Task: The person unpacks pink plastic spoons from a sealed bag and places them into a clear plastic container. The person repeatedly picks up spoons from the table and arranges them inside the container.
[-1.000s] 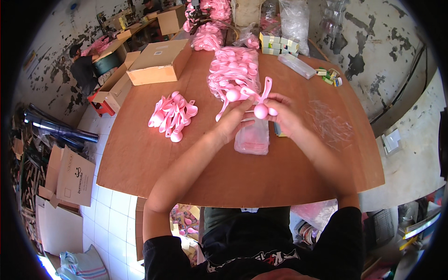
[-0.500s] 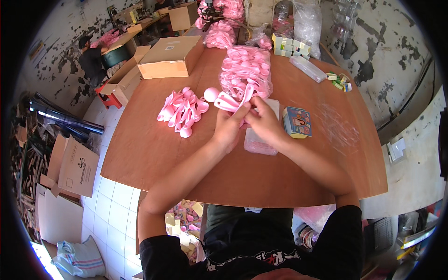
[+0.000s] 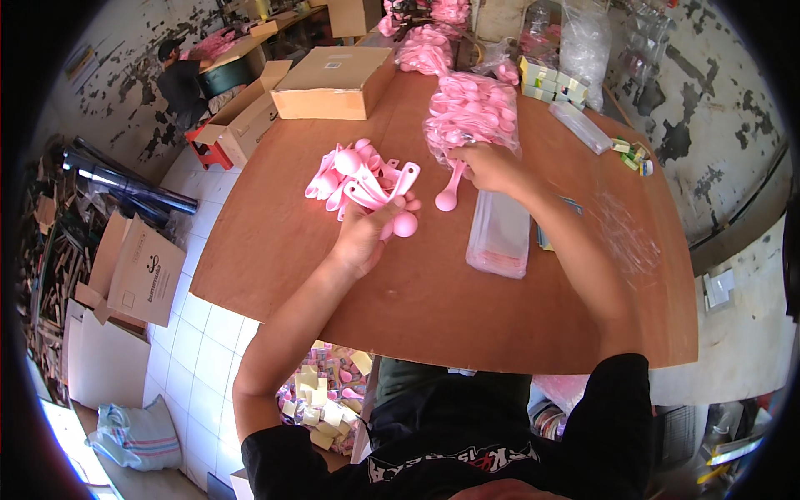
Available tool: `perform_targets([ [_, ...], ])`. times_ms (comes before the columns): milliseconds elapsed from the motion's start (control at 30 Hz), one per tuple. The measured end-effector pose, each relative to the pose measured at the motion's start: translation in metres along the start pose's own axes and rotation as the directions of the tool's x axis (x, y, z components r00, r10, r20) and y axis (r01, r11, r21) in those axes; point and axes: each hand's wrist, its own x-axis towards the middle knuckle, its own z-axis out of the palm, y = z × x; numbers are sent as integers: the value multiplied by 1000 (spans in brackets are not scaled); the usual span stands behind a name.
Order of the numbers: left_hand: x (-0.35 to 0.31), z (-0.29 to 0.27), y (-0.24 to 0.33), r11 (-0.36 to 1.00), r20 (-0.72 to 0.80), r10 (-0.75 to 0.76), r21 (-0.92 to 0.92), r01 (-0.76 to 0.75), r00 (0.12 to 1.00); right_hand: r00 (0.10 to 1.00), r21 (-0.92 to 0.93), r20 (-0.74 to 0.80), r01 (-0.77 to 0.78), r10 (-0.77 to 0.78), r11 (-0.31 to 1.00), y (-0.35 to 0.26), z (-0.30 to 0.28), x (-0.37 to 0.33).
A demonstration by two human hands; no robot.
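Now the left hand (image 3: pixel 361 238) grips pink scoops (image 3: pixel 405 224) jutting forward, the right hand (image 3: pixel 490 165) another scoop's handle (image 3: pixel 456 177).

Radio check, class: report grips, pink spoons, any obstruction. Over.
Left grip holding several pink spoons. Right grip at a single spoon by the spoon bag. Loose spoon pile beyond left grip.

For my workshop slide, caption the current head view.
The left hand holds pink scoops; the right hand is at another scoop by a filled plastic bag.
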Motion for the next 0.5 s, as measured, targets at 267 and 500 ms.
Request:
perform_targets([
  [267, 1, -1, 10, 992, 75, 75, 95, -82, 994, 960, -135, 100, 274, -262, 952, 5, -7, -3],
  [500, 25, -50, 45, 816, -73, 331, 523, -247, 941, 909, -169, 84, 416, -407, 894, 0, 8, 3],
])
